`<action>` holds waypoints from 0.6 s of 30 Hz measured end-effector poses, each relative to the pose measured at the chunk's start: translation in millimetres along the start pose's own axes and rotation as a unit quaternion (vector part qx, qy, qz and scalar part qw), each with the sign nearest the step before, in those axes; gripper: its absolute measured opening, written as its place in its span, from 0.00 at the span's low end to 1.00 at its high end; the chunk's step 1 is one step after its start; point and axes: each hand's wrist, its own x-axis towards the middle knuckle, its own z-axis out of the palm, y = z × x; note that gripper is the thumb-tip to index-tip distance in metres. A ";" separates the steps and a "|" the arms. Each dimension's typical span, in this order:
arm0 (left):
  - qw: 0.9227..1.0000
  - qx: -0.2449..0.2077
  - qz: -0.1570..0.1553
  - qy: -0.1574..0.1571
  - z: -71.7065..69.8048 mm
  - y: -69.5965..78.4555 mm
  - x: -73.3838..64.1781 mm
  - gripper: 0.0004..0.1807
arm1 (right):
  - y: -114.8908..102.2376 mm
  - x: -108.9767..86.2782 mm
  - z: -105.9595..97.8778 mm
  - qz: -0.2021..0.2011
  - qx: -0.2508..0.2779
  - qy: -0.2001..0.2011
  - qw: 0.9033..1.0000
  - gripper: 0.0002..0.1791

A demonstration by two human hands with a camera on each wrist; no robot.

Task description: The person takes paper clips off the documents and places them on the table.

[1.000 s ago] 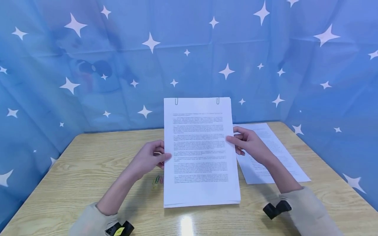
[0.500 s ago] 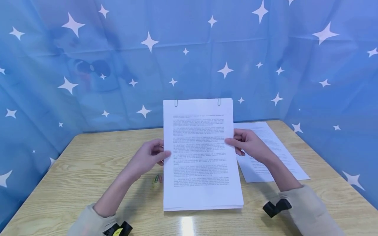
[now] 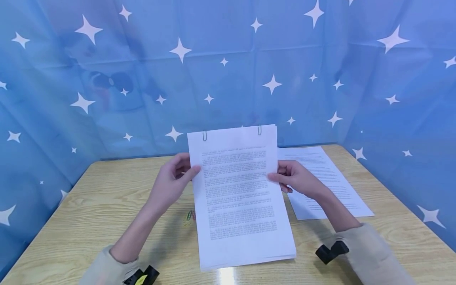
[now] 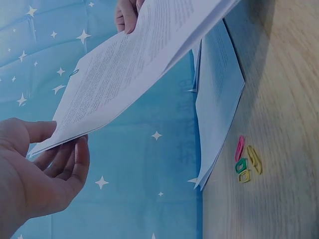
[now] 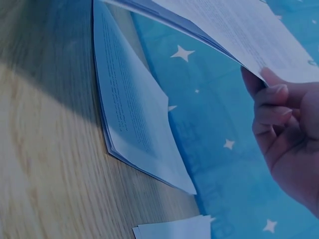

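Observation:
A stack of printed paper (image 3: 238,202) is held up over the table, tilted slightly with its upper end leaning left. Two paper clips sit on its top edge, a left clip (image 3: 204,136) and a right clip (image 3: 259,130). My left hand (image 3: 170,182) pinches the left edge, thumb on the front and fingers behind. On the opposite edge my right hand (image 3: 301,181) pinches the stack the same way, a little lower. The left wrist view shows the left hand (image 4: 45,174) near a corner of the sheets. In the right wrist view, the right hand (image 5: 289,129) has its fingers bent under the paper.
A second pile of printed sheets (image 3: 331,194) lies on the wooden table (image 3: 107,198) at the right. Several loose coloured paper clips (image 4: 241,165) lie left of the held stack. More white paper (image 5: 174,229) shows low in the right wrist view. A blue starry curtain (image 3: 228,87) hangs behind.
The stack has come down slightly and tilted, its top shifting left. My left hand sits higher along its edge than before; the right hand has moved slightly down and left.

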 end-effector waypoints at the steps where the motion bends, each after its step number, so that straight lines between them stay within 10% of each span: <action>1: 1.000 -0.006 0.005 0.007 -0.8 1.1 0.0 0.17 | 0.4 0.1 0.4 0.001 -0.002 -0.005 1.000 0.10; 18: 0.993 -0.053 0.081 0.068 -0.9 11.4 -1.9 0.21 | 5.1 4.3 9.8 -0.008 -0.017 -0.059 0.998 0.11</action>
